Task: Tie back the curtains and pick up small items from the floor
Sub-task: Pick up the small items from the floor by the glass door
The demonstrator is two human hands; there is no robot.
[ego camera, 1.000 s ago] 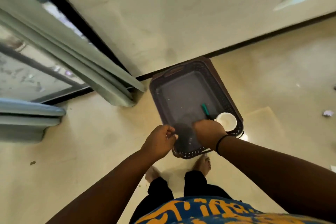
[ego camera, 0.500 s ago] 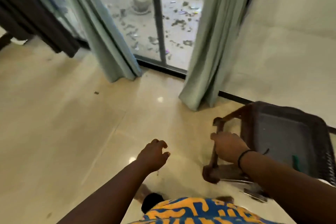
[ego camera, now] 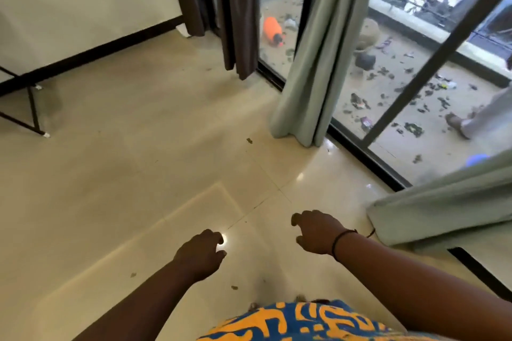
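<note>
Above the tiled floor [ego camera: 116, 174], both hands [ego camera: 201, 253] hang loosely curled, empty.

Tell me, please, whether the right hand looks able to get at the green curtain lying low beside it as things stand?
Probably yes: the right hand holds nothing, and only bare floor tile lies between it and the green curtain at its right.

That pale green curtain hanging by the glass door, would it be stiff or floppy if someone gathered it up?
Probably floppy: the pale green curtain hangs in soft vertical folds and its hem bunches on the floor. It looks fairly thick, so likely some weight. It should bunch easily rather than slip. Both hands, left and right, hold nothing.
</note>
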